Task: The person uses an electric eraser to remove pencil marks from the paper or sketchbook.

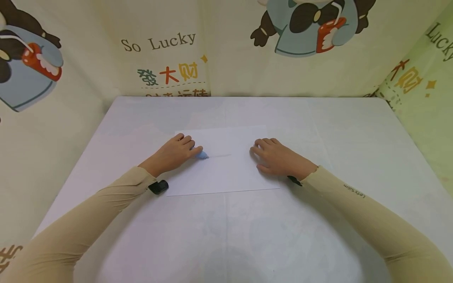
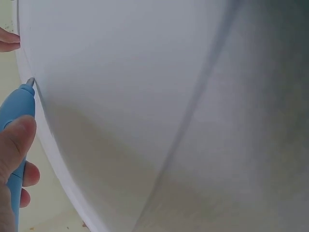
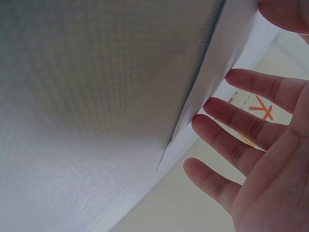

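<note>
A white sheet of paper [image 1: 226, 173] lies flat in the middle of the white table [image 1: 226, 236]. My left hand [image 1: 192, 148] rests on the sheet's left part and grips a blue pen [image 1: 203, 155]; its tip points right and touches the paper. A faint line [image 1: 220, 156] runs right from the tip. In the left wrist view my thumb [image 2: 14, 142] lies along the blue pen [image 2: 18, 116]. My right hand [image 1: 262, 151] lies flat on the sheet's right part, its straight, spread fingers [image 3: 241, 130] beside the paper's edge [image 3: 203, 87].
Cream cloth printed with cartoon figures and "So Lucky" [image 1: 157, 42] hangs behind and to the left of the table. A green printed cloth [image 1: 424, 102] closes the right side. Black wrist cameras [image 1: 158, 186] sit at both cuffs.
</note>
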Demonstrator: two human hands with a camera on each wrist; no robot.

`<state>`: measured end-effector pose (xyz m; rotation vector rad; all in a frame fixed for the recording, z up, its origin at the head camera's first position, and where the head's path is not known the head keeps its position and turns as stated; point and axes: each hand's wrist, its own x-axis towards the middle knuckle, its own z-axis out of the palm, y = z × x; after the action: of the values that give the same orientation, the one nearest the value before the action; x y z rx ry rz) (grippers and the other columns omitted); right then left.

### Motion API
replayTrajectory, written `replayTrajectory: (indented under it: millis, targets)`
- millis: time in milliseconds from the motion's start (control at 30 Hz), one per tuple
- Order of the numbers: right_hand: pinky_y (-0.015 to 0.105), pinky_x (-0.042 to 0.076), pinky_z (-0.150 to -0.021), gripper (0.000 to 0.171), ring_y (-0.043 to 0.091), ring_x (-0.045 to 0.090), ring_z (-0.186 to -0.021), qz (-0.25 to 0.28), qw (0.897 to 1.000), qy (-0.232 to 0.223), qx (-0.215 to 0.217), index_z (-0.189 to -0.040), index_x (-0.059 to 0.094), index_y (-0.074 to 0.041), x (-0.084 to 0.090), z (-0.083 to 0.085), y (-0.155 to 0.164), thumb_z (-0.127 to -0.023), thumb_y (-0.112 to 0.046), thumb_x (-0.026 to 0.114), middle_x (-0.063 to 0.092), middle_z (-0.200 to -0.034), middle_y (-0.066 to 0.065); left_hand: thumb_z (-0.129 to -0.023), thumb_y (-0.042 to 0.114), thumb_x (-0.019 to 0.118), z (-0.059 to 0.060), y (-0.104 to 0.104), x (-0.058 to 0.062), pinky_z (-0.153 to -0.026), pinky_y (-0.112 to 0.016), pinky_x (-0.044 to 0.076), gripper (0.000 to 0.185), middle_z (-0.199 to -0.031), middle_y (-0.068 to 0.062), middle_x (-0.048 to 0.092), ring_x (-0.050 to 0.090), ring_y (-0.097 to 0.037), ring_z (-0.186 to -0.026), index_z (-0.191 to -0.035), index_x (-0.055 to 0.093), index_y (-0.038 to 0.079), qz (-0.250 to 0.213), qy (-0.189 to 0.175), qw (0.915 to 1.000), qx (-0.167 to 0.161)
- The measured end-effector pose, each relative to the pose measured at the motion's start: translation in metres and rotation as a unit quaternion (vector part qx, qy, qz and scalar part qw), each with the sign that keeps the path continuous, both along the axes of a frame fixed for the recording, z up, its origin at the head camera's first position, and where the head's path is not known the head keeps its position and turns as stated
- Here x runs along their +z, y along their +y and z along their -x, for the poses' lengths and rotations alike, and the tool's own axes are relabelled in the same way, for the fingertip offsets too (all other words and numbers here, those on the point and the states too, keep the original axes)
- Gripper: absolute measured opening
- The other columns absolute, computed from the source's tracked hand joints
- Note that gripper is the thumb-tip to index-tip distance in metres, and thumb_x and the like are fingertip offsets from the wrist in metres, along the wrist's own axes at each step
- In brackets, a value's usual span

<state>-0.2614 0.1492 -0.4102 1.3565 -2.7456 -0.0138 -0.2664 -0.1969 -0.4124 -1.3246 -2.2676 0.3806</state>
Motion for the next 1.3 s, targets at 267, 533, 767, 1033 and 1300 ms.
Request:
replayTrajectory:
  millis: [267,533,767,1033,1300]
  targets:
    - [0.049,0.044,-0.09,0.037,0.035,0.056,-0.103,0.007,1.0,0.007,0.004,-0.114,0.053,-0.003,-0.0009,0.0003,0.0,-0.084,-0.021,0.063,0.054,-0.114,0.017,-0.081,0.0,0.068,0.0049,-0.0015,0.0025,-0.074,-0.034,0.042,0.028,-0.084,-0.009,0.063,0.054,-0.024,-0.079,-0.104,0.057,0.012,0.013,0.012,0.9996,-0.02]
    - [0.048,0.044,-0.09,0.037,0.034,0.055,-0.103,0.008,1.0,0.008,0.006,-0.115,0.053,-0.003,-0.0025,0.0001,0.0008,-0.084,-0.022,0.063,0.054,-0.114,0.017,-0.08,-0.001,0.068,0.0053,-0.003,0.0014,-0.075,-0.035,0.043,0.03,-0.084,-0.008,0.063,0.054,-0.023,-0.079,-0.105,0.058,0.012,0.014,0.02,0.9994,-0.024]
    - [0.048,0.043,-0.091,0.037,0.034,0.054,-0.104,0.012,1.0,0.002,0.003,-0.115,0.052,-0.004,-0.0025,0.0002,0.0012,-0.085,-0.022,0.063,0.053,-0.114,0.016,-0.079,-0.002,0.068,0.0055,-0.0029,0.0011,-0.074,-0.034,0.042,0.031,-0.084,-0.008,0.062,0.054,-0.023,-0.078,-0.104,0.057,0.012,0.013,0.028,0.9993,-0.022]
    - [0.048,0.044,-0.09,0.037,0.034,0.055,-0.104,0.008,1.0,0.007,0.002,-0.115,0.053,-0.003,-0.0024,0.0005,0.0001,-0.085,-0.022,0.063,0.054,-0.114,0.016,-0.081,-0.002,0.067,0.0052,-0.0047,0.0018,-0.076,-0.034,0.042,0.029,-0.085,-0.009,0.063,0.055,-0.024,-0.08,-0.105,0.057,0.012,0.017,0.018,0.9996,-0.017]
    - [0.048,0.044,-0.091,0.038,0.035,0.055,-0.105,0.001,1.0,0.005,-0.002,-0.116,0.052,-0.004,-0.002,-0.0002,-0.0006,-0.085,-0.022,0.063,0.054,-0.115,0.017,-0.078,-0.003,0.07,0.0052,-0.003,0.0009,-0.074,-0.034,0.042,0.033,-0.084,-0.009,0.063,0.053,-0.024,-0.079,-0.104,0.056,0.011,0.012,0.017,0.9994,-0.028]
